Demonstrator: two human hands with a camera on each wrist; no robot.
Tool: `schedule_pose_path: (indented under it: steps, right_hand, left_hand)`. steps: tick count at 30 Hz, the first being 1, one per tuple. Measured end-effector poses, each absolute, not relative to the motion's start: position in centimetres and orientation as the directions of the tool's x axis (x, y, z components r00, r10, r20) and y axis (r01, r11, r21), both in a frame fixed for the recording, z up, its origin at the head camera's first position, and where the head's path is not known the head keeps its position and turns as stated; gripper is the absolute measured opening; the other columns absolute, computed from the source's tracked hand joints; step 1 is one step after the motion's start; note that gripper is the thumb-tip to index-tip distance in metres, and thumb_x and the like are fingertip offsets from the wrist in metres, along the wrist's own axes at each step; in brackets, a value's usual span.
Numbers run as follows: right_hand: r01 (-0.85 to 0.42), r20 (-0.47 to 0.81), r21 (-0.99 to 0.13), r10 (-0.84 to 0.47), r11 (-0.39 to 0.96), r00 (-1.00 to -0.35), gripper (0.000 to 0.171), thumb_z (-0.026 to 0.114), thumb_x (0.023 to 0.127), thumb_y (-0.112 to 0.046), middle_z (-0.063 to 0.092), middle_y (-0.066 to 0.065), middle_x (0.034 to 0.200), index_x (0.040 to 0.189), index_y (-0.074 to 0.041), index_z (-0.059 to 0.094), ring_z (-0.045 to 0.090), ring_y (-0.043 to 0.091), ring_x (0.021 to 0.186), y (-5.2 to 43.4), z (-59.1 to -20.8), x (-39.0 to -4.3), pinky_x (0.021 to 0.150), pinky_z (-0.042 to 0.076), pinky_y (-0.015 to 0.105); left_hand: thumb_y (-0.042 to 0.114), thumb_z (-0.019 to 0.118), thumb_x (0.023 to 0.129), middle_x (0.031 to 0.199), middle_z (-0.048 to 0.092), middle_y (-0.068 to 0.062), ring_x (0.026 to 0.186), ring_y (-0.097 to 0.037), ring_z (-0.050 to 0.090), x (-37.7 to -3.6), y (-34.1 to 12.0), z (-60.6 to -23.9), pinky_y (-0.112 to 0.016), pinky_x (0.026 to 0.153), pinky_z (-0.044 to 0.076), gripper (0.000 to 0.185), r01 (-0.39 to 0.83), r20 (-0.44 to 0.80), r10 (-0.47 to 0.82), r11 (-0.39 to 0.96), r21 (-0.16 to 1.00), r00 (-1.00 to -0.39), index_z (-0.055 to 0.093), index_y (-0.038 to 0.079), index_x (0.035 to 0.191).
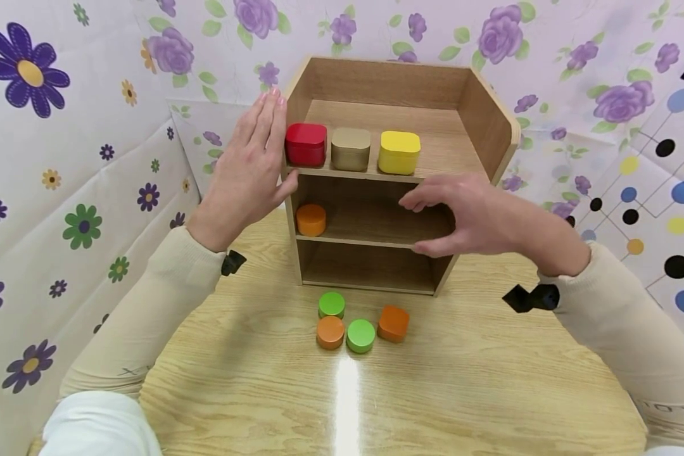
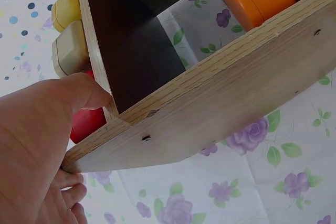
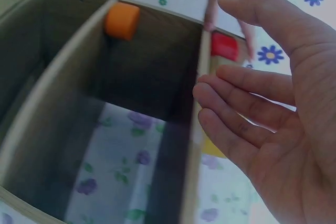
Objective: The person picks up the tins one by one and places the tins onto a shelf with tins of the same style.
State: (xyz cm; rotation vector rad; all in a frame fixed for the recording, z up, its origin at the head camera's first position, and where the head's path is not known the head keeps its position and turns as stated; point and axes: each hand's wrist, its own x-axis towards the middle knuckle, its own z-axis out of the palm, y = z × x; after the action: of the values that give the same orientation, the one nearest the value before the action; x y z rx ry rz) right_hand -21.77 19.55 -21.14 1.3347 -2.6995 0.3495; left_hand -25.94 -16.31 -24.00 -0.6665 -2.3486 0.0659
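A small wooden shelf unit (image 1: 376,172) stands on the table. My left hand (image 1: 251,158) holds its left side panel, fingers straight up along the outside and thumb over the front edge. In the left wrist view the thumb (image 2: 86,90) lies at the board's edge. My right hand (image 1: 473,215) is in front of the middle compartment's right side, thumb and fingers apart and nothing between them. On the top board stand a red box (image 1: 306,144), a gold-beige box (image 1: 350,149) and a yellow box (image 1: 399,152). An orange round box (image 1: 310,220) sits at the middle compartment's left end.
In front of the unit on the wooden table (image 1: 251,380) lie two green round boxes (image 1: 332,304), an orange-brown round box (image 1: 330,332) and a dark orange square box (image 1: 393,323). Flower-patterned cloth (image 1: 376,31) hangs behind and at the left; a dotted cloth (image 1: 661,190) hangs at the right.
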Motion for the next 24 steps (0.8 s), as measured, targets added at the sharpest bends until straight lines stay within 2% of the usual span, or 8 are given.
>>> schedule_pose_path:
  steps: [5,10,18,24]
  right_hand:
    - [-0.786,0.173,-0.200,-0.769,0.585,-0.616,0.051,0.087,0.085,-0.031,0.073,0.001,0.127,0.130,-0.011,0.072,0.072,0.021,0.113,20.1,-24.2,-21.7,0.097,0.060,0.045]
    - [-0.762,0.139,-0.258,-0.758,0.594,-0.637,0.053,0.085,0.087,-0.034,0.071,0.003,0.130,0.133,-0.010,0.070,0.072,0.023,0.116,20.8,-27.6,-21.7,0.098,0.061,0.047]
    - [-0.718,0.174,-0.359,-0.713,0.596,-0.679,0.055,0.088,0.083,-0.031,0.074,0.000,0.123,0.132,-0.010,0.071,0.071,0.017,0.109,21.7,-33.8,-21.7,0.095,0.062,0.043]
    - [-0.681,0.141,-0.422,-0.698,0.599,-0.702,0.056,0.087,0.084,-0.031,0.074,0.004,0.127,0.133,-0.008,0.070,0.072,0.021,0.112,22.0,-38.4,-21.6,0.097,0.062,0.045]
  left_hand:
    - [0.029,0.064,0.098,0.173,0.018,-0.030,0.164,-0.042,0.017,-25.9,-16.3,-24.0,-0.042,0.138,0.009,0.093,0.448,0.604,0.476,0.869,-0.211,-0.639,0.013,-0.013,0.164]
    - [0.029,0.064,0.097,0.173,0.018,-0.030,0.164,-0.042,0.017,-25.9,-16.3,-24.0,-0.041,0.138,0.008,0.094,0.449,0.606,0.475,0.869,-0.208,-0.638,0.013,-0.013,0.164]
    - [0.029,0.064,0.098,0.174,0.016,-0.030,0.164,-0.042,0.016,-25.9,-16.3,-23.9,-0.042,0.138,0.008,0.095,0.448,0.598,0.475,0.870,-0.207,-0.646,0.011,-0.012,0.164]
    - [0.029,0.064,0.098,0.174,0.017,-0.030,0.164,-0.042,0.017,-25.9,-16.3,-24.1,-0.042,0.138,0.009,0.095,0.444,0.601,0.476,0.870,-0.214,-0.642,0.011,-0.013,0.164]
